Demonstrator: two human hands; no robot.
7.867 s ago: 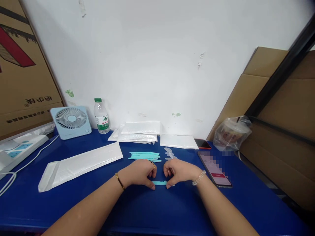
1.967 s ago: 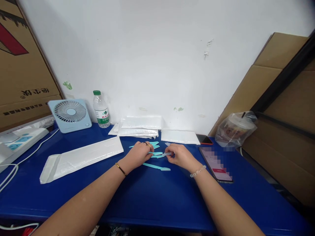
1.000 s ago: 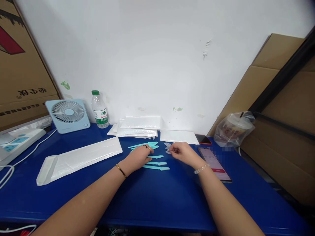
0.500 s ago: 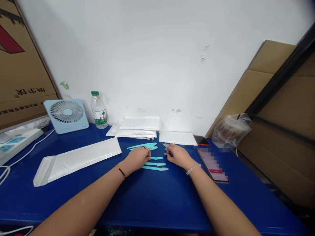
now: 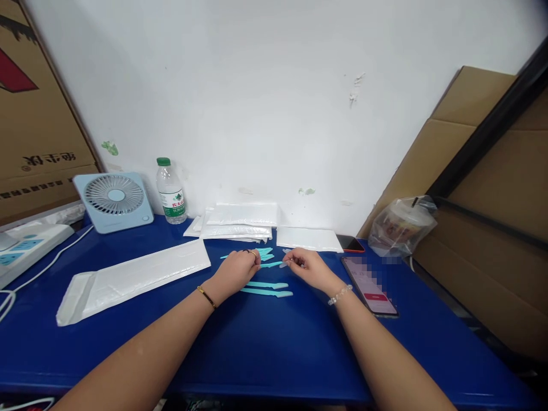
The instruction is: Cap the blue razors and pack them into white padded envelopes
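Observation:
My left hand [image 5: 240, 269] is closed on one end of a thin turquoise stick [image 5: 271, 264], whose other end points at my right hand [image 5: 306, 267]. Between my right thumb and fingers is a small clear cap [image 5: 283, 264], close to the stick's tip. Another clear piece [image 5: 286, 250] lies just behind those fingers. Two more turquoise sticks [image 5: 274, 293] rest side by side on the blue table, nearer to me. Several others [image 5: 266, 252] lie in a loose pile behind my left hand, which partly hides them.
White padded envelopes [image 5: 244, 215] are stacked by the wall; a long one [image 5: 141, 279] lies at left. A fan [image 5: 115, 197], bottle [image 5: 172, 197] and power strip [image 5: 29, 245] stand left. Phones [image 5: 370, 288] [image 5: 351, 244] and a bagged cup [image 5: 400, 225] are at right.
The stick in my left hand has risen away from the two nearer sticks. My right hand has moved slightly left, bringing the clear cap to the stick's tip.

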